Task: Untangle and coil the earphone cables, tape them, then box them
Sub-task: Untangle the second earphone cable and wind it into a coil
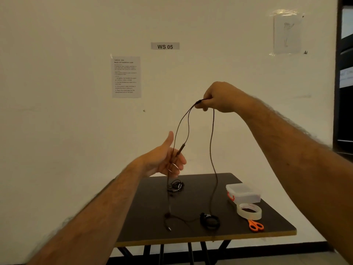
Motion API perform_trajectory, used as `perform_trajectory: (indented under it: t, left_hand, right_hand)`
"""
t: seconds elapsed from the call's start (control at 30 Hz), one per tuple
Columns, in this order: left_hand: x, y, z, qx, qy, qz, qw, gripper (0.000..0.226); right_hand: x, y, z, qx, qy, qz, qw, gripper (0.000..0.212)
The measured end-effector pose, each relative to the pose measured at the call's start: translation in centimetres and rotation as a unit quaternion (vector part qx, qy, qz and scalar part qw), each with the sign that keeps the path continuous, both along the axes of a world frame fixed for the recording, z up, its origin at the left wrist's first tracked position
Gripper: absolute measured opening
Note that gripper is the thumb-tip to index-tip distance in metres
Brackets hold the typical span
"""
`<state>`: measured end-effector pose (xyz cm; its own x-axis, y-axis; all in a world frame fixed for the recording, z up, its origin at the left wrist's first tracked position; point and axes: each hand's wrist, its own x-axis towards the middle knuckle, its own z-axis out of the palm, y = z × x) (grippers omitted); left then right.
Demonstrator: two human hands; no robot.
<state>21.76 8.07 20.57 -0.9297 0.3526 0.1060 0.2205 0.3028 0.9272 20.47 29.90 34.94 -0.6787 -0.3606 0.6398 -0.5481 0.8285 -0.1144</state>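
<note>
My right hand (219, 97) is raised high and pinches a black earphone cable (211, 150) at its split point. Two thin strands drop from there to my left hand (166, 159), lower and to the left, whose fingers curl loosely around them near the inline remote (181, 148), thumb up. The third strand hangs down to the dark table (191, 203), where its end lies near the front. A coiled black earphone bundle (210, 220) and another tangled bundle (176, 186) lie on the table.
At the table's right side stand a clear plastic box with an orange latch (243, 193), a roll of clear tape (249, 211) and orange scissors (256, 225). A white wall with paper notices is behind. A dark doorway is at far right.
</note>
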Motion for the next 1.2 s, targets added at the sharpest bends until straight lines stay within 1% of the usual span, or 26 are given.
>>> perform_trajectory:
  t: [0.03,0.07,0.1,0.17,0.2,0.27,0.33,0.43,0.5,0.57,0.63,0.7,0.8,0.87,0.93,1.0,1.1,1.13,1.17,1.2]
  left_hand:
    - [0.0,0.0,-0.1,0.0,-0.008,-0.011,1.0,0.097]
    - [-0.1,-0.1,-0.1,-0.006,-0.012,-0.016,1.0,0.1]
    - [-0.1,-0.2,-0.1,-0.016,-0.014,-0.013,1.0,0.099]
    - [0.0,-0.4,0.0,-0.039,-0.003,0.018,0.999,0.086]
    - [0.0,-0.3,0.2,-0.05,0.021,0.043,0.998,0.076]
    - [0.1,0.1,0.7,-0.053,0.105,0.096,0.988,0.052]
    - [0.4,1.0,1.5,-0.008,0.172,0.115,0.978,0.038]
    - [1.3,2.5,2.9,0.09,0.173,0.05,0.979,0.037]
    - [1.8,3.1,3.5,0.137,0.176,0.022,0.975,0.03]
    - [1.8,2.8,3.8,0.144,0.191,0.029,0.971,0.025]
    - [1.9,2.0,4.1,0.126,0.194,0.033,0.972,0.026]
    - [2.1,1.2,4.4,0.104,0.198,0.038,0.974,0.026]
    - [2.5,0.9,5.1,0.059,0.231,0.064,0.969,0.025]
    - [2.9,1.6,5.6,0.009,0.263,0.094,0.96,0.025]
    - [3.0,2.7,6.0,-0.03,0.287,0.121,0.95,0.025]
    - [3.1,3.6,6.2,-0.055,0.301,0.14,0.942,0.025]
    - [3.2,4.1,6.5,-0.075,0.309,0.147,0.937,0.026]
    - [3.3,4.1,6.6,-0.081,0.307,0.149,0.936,0.026]
    - [3.3,4.1,6.6,-0.087,0.307,0.151,0.936,0.027]
    - [3.4,4.0,6.6,-0.093,0.305,0.153,0.935,0.029]
  right_hand:
    - [0.2,-0.1,-0.2,-0.015,-0.028,0.025,0.999,0.033]
    - [0.3,-0.2,-0.3,-0.035,-0.059,0.051,0.996,0.03]
    - [0.5,-0.2,-0.5,-0.053,-0.088,0.075,0.992,0.027]
    - [0.6,-0.4,-0.8,-0.063,-0.12,0.121,0.983,0.021]
    - [0.6,-0.5,-0.9,-0.064,-0.125,0.143,0.98,0.018]
    - [0.5,-0.8,-1.2,-0.071,-0.129,0.182,0.972,0.012]
    - [0.6,-1.3,-1.5,-0.08,-0.132,0.212,0.965,0.008]
    - [0.6,-1.9,-1.9,-0.07,-0.119,0.232,0.963,0.007]
    - [0.7,-2.0,-1.8,-0.067,-0.103,0.239,0.963,0.006]
    - [0.9,-1.4,-1.6,-0.083,-0.104,0.256,0.957,0.005]
    - [1.1,-0.2,-1.1,-0.118,-0.132,0.283,0.943,0.003]
    - [1.2,1.4,-0.8,-0.126,-0.181,0.296,0.929,0.009]
    - [0.8,2.8,-1.2,-0.046,-0.298,0.286,0.909,0.025]
    - [0.4,2.9,-1.9,-0.031,-0.376,0.291,0.879,0.042]
    - [0.0,2.8,-2.4,-0.04,-0.423,0.314,0.849,0.055]
    - [-0.4,2.6,-2.8,-0.054,-0.444,0.357,0.82,0.069]
    - [-1.0,2.6,-3.1,-0.075,-0.456,0.426,0.778,0.096]
    - [-1.1,2.4,-3.4,-0.078,-0.46,0.43,0.773,0.103]
    - [-1.1,2.0,-3.7,-0.079,-0.457,0.416,0.782,0.104]
    - [-0.9,1.5,-4.0,-0.078,-0.447,0.39,0.802,0.098]
